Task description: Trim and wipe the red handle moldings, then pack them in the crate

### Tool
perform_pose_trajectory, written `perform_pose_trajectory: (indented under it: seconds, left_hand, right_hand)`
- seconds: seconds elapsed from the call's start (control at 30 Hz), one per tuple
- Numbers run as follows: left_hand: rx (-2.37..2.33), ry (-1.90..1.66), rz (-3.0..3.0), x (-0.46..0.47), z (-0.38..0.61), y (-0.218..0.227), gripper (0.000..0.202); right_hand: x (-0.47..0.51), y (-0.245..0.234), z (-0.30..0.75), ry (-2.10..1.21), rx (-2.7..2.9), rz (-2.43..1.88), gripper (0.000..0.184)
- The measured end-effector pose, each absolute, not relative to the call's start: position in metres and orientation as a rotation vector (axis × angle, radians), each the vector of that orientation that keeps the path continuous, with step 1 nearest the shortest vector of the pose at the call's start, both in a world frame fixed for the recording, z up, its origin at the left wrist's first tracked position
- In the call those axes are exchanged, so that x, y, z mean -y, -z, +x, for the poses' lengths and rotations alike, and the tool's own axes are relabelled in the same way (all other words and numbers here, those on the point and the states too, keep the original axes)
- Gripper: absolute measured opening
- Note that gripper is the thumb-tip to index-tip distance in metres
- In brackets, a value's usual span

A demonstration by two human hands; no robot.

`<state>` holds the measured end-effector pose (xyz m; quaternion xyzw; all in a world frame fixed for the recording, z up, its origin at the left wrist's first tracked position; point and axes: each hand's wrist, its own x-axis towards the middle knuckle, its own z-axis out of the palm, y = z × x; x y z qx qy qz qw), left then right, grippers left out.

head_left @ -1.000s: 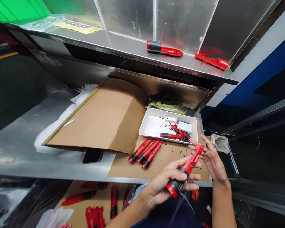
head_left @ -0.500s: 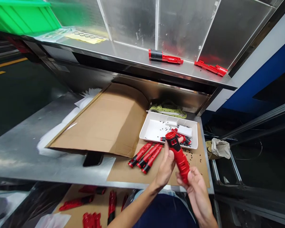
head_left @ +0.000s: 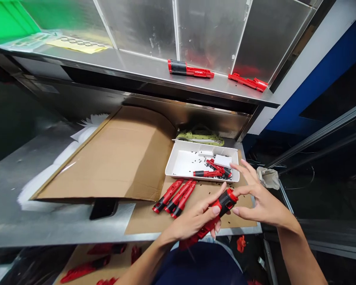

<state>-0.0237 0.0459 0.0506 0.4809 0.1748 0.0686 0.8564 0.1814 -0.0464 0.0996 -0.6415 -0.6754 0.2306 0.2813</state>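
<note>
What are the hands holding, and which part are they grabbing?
The left hand holds a red-and-black tool, wrapped around its red middle. The right hand is open, with its fingertips at the tool's black end, not gripping.

Left hand wraps a red-black tool handle over the bench edge w/ right hand fingers spread, touching its black end, 3 similar handles lying on cardboard just left, white tray behind.
</note>
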Motion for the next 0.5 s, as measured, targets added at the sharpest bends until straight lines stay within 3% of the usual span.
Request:
perform_pose_trajectory:
  seconds: [0.23,0.5]
  left_hand:
    - [-0.290,-0.041,1.098,-0.050,-0.021,-0.039,0.089]
    - [-0.289,-0.011,1.143,-0.048,-0.016,-0.030,0.088]
  right_hand:
    - [0.035,-0.095,0.184,-0.878,1.808,-1.676,0.004]
    - [0.036,-0.093,0.189,-0.960,1.736,-1.662,0.006]
